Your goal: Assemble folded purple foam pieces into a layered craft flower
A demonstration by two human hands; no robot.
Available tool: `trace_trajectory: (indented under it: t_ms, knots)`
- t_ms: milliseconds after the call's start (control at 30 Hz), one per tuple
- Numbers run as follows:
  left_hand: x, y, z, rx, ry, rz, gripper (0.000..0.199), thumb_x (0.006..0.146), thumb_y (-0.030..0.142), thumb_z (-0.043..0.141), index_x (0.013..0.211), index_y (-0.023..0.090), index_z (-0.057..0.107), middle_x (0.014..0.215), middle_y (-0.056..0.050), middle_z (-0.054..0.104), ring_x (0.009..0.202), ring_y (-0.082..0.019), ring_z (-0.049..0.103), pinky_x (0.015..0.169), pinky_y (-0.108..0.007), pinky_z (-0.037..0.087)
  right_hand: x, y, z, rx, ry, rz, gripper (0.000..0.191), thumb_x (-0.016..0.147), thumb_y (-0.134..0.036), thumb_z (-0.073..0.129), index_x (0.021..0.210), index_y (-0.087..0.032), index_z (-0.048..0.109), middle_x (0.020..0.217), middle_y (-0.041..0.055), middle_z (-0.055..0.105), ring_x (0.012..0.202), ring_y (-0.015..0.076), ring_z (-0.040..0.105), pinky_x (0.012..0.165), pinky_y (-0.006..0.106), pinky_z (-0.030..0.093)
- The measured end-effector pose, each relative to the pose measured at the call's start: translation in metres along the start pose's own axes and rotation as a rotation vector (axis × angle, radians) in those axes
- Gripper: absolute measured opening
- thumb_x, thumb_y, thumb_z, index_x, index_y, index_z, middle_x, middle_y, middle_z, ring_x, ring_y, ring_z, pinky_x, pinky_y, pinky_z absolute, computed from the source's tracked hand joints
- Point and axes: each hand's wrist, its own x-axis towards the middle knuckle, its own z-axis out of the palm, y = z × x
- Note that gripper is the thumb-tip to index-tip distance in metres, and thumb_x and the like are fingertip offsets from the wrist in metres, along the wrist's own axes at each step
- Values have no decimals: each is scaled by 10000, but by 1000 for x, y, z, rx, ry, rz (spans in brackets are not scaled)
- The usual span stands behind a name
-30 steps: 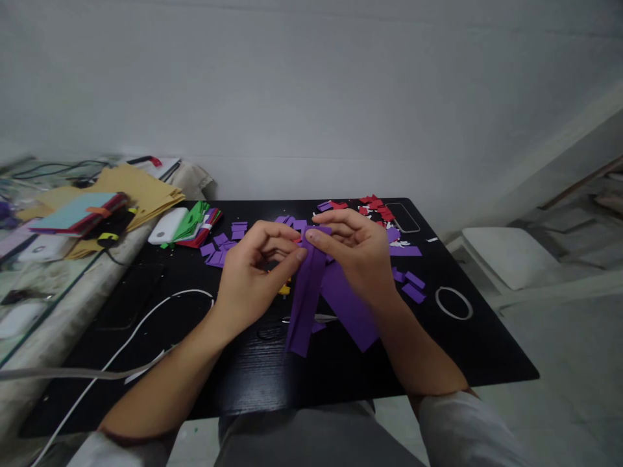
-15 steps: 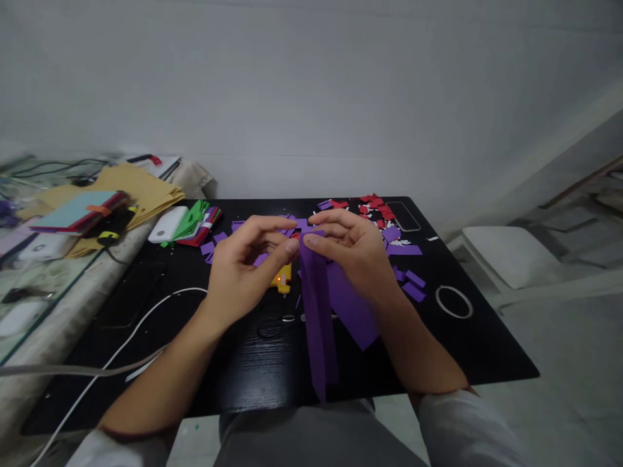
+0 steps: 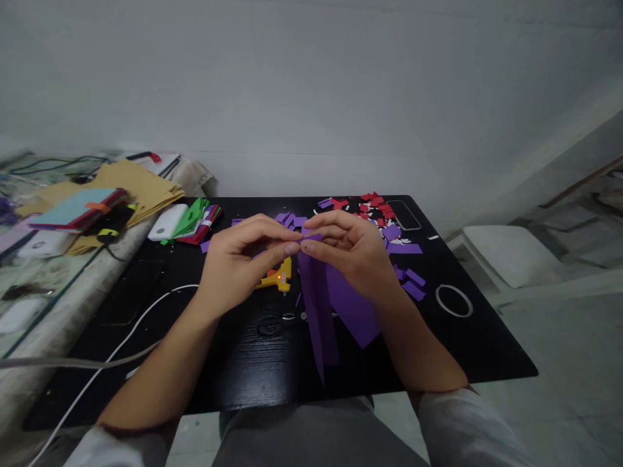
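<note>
A folded strip of purple paper (image 3: 317,305) hangs down between my hands over the dark table. My right hand (image 3: 348,250) pinches its top edge between thumb and fingers. Against the same top edge, my left hand (image 3: 248,256) has thumb and index finger closed on the left corner. Behind the strip, a larger purple sheet (image 3: 355,311) lies on the tabletop, partly covered by my right hand. A yellow glue gun (image 3: 281,277) with a lit orange light rests beyond my left hand, which hides part of it. Scissors (image 3: 272,324) lie left of the strip.
Red and white paper scraps (image 3: 374,207) and purple pieces (image 3: 413,284) are scattered at the back and right. A ring (image 3: 453,301) lies on the right. Green and red paper bundles (image 3: 197,224) stand at back left; a white cable (image 3: 141,321) crosses the left side.
My left thumb and index finger have come together on the top edge of the purple strip. The strip has risen slightly, and more of the glue gun shows.
</note>
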Motion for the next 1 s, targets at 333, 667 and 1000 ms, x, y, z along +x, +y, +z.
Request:
trace_trajectory:
  t_ms: [333,667,1000]
  knots:
    - [5,-1,-8,90,-59,80,70,893,286,819,959,290,844,919,-44,814,839,-192,744,753,-337,624,4,2,-7,-3,-72,26,392,681,-344,972,984,-213,760,877,-3,810,798,150,790,762,266,671]
    - [4,-3,-8,109,-66,122,63,883,265,825,941,287,835,893,-34,806,816,-188,738,732,-331,606,5,2,-6,30,-85,40,406,661,-337,986,973,-212,759,862,-5,808,814,153,793,785,271,670]
    - [4,-2,-6,95,-65,142,88,893,224,808,946,291,828,891,-21,808,808,-182,738,748,-340,602,4,3,-4,21,-64,28,388,666,-338,983,962,-217,762,886,1,800,812,156,785,795,288,673]
